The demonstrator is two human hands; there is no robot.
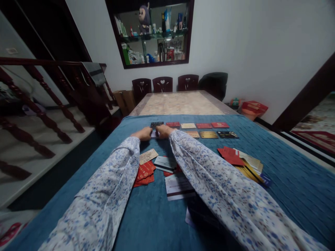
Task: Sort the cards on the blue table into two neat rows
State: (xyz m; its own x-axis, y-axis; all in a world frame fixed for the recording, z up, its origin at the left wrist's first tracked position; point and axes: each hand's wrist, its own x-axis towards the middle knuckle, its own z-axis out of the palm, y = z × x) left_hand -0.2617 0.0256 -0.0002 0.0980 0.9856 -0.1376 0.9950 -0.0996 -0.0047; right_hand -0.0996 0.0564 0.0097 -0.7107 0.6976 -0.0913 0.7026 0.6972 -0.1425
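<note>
At the far end of the blue cloth, my left hand (144,134) and my right hand (164,131) are close together with fingers curled. A pale card (155,134) lies between them, gripped at its two sides and partly covered by the fingers. Just beyond it is a black card (157,124), the leftmost of a back row that continues with a red card (173,124) and a cream card (188,126). To the right, a gold card (208,135) and a black patterned card (228,135) belong to the nearer row.
Loose cards lie closer to me: red ones (144,173), a beige one (149,156) and white striped ones (178,186). A mixed pile (246,162) of cards spreads at the right. The blue cloth (149,216) covers the near table; chairs (162,84) stand beyond its bare stone-patterned end (178,103).
</note>
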